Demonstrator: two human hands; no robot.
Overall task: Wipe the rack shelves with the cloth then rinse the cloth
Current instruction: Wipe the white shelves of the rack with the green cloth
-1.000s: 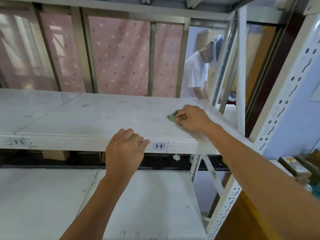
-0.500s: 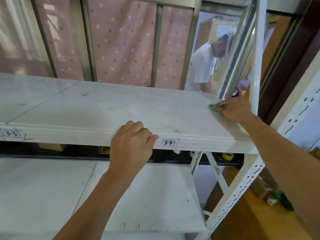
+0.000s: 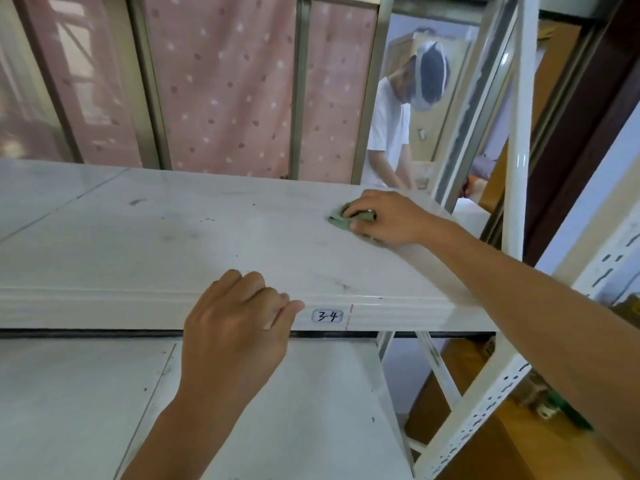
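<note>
Head view: right hand (image 3: 384, 218) grips cloth (image 3: 341, 223); left hand (image 3: 239, 327) seemingly clutches shelf edge (image 3: 104, 308).

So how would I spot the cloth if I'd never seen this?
Find the white rack and its upper shelf, marked 3-4. Near its far right end, the right hand holds a small crumpled cloth. It is the only green thing on that shelf.
</note>
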